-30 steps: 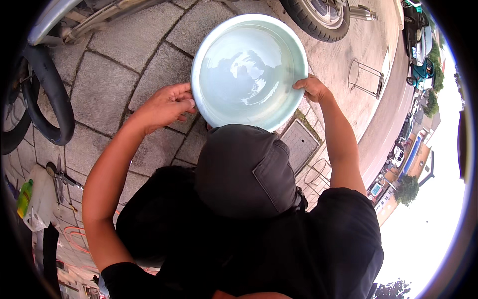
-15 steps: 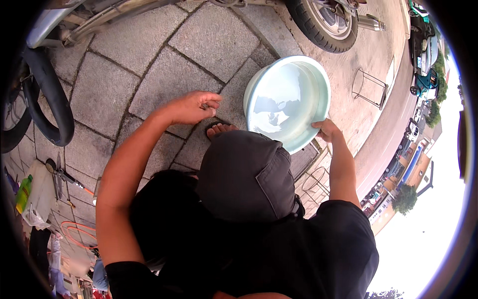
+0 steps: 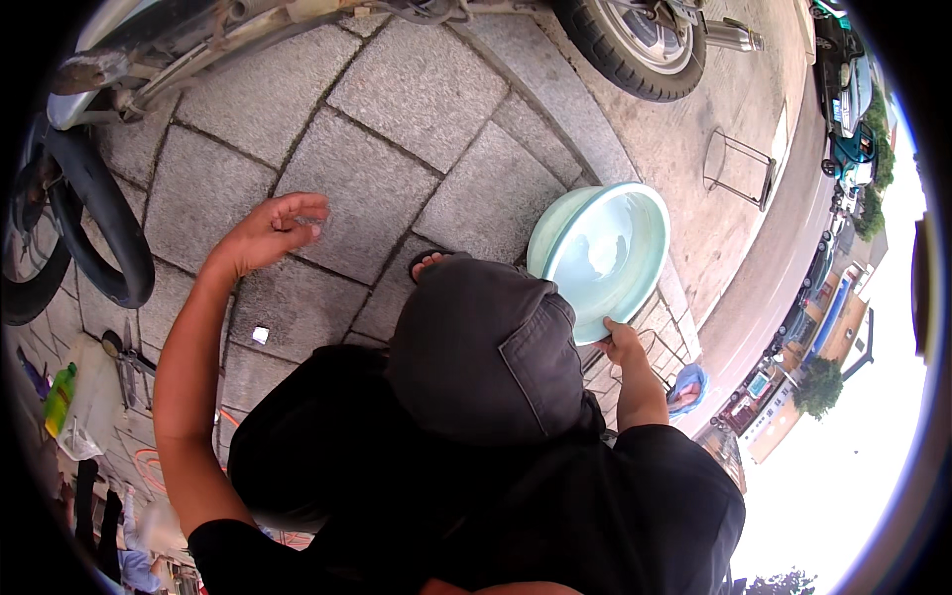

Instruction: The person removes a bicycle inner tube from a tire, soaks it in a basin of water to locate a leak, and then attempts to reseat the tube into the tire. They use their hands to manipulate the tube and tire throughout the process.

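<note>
My right hand (image 3: pixel 622 342) is closed on the rim of the pale green basin (image 3: pixel 555 238), the thumb over the edge at the side nearest to me. One second ago both my hands are at this basin, and it is in front of me; now it is more to my right, just beyond the knee of my dark grey trousers (image 3: pixel 476 347), and it appears tilted, with its mouth leaning to the right. Whether its bottom touches the ground, I cannot tell. Inside I see a bright reflection, which is probably water, but how much is not clear

My left hand (image 3: pixel 266 236) has gone away from the basin to the left side. It is open, the fingers a little bent, with nothing in it that I can see, above the grey paving stones (image 3: pixel 387 89). Thus, as I judge, the control of the basin depends on my right hand alone, and the left one is free

Near my left forearm lies a small white scrap (image 3: pixel 260 335). Ahead of the basin stands a motorcycle wheel (image 3: pixel 605 59), well apart from it
</note>
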`<state>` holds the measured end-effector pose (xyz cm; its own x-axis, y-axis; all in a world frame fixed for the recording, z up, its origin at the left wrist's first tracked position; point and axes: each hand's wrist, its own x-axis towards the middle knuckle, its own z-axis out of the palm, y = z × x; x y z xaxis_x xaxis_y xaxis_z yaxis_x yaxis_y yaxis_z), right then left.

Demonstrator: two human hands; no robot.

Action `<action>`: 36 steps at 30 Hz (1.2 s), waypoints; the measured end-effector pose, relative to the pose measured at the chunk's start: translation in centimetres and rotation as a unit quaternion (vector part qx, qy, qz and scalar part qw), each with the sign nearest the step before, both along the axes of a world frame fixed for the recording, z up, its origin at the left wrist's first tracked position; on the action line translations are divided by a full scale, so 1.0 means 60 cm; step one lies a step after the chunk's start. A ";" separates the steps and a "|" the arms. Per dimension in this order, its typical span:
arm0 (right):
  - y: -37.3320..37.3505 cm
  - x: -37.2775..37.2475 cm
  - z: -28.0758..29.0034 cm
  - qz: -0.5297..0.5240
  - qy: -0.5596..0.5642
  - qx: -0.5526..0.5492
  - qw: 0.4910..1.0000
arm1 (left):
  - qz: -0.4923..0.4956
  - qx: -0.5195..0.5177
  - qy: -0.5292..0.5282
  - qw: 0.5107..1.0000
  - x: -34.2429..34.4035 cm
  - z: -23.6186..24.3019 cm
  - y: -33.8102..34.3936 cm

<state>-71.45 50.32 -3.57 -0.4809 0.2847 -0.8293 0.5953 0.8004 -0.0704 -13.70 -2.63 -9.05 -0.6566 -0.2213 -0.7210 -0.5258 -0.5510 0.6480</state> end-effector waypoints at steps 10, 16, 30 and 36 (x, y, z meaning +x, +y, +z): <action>0.021 0.223 0.068 -0.191 -0.228 -0.093 0.950 | -0.075 -0.125 -0.016 0.989 0.052 -0.020 0.016; -0.041 0.290 0.008 -0.094 -0.247 -0.052 0.963 | -0.058 -0.130 -0.017 0.990 0.099 -0.017 0.052; -0.263 0.243 -0.027 0.149 -0.232 -0.107 0.955 | -0.069 -0.378 -0.203 0.901 0.190 0.278 0.064; -0.453 0.165 0.077 0.327 -0.205 -0.168 0.907 | -0.035 -0.651 -0.041 0.757 0.111 0.570 0.025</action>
